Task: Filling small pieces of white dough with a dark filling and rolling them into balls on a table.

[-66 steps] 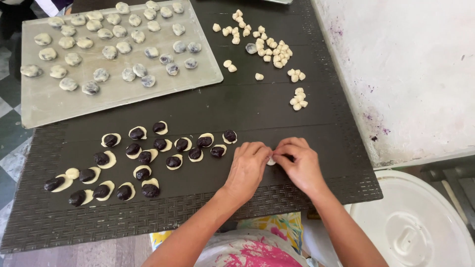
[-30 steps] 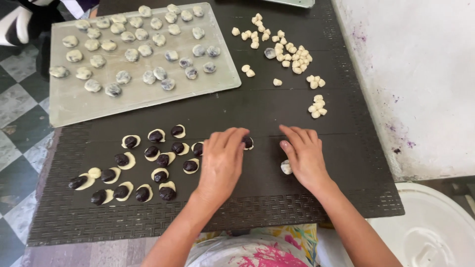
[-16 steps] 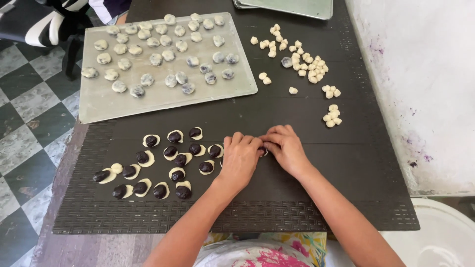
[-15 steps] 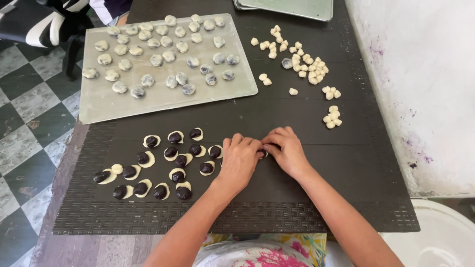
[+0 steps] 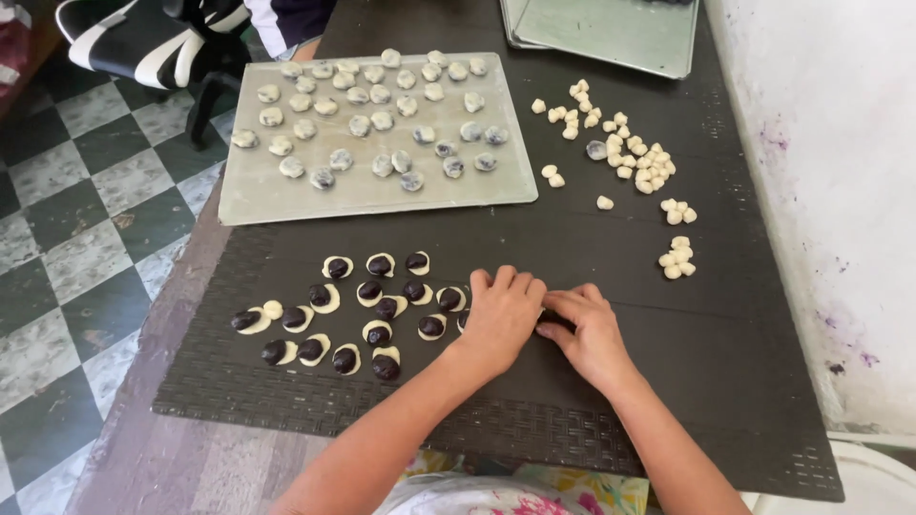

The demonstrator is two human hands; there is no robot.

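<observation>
My left hand [image 5: 503,317] and my right hand [image 5: 588,331] lie palm down and close together on a black woven mat [image 5: 725,353], fingers curled over a small piece hidden beneath them. Just left of my left hand sit several flat pale dough discs with dark filling balls [image 5: 370,291] on them, in loose rows. Several small plain dough balls [image 5: 630,153] lie scattered at the far right of the mat.
A metal baking tray [image 5: 286,195] at the back holds several filled, closed dough balls. A second empty tray [image 5: 620,33] is at the top right. A white wall runs along the right, a checkered floor on the left, a white round lid [image 5: 873,477] at bottom right.
My right hand came in from the right to meet my left hand beside the filled discs. The camera view shifted, so the table sits lower and more to the right.
</observation>
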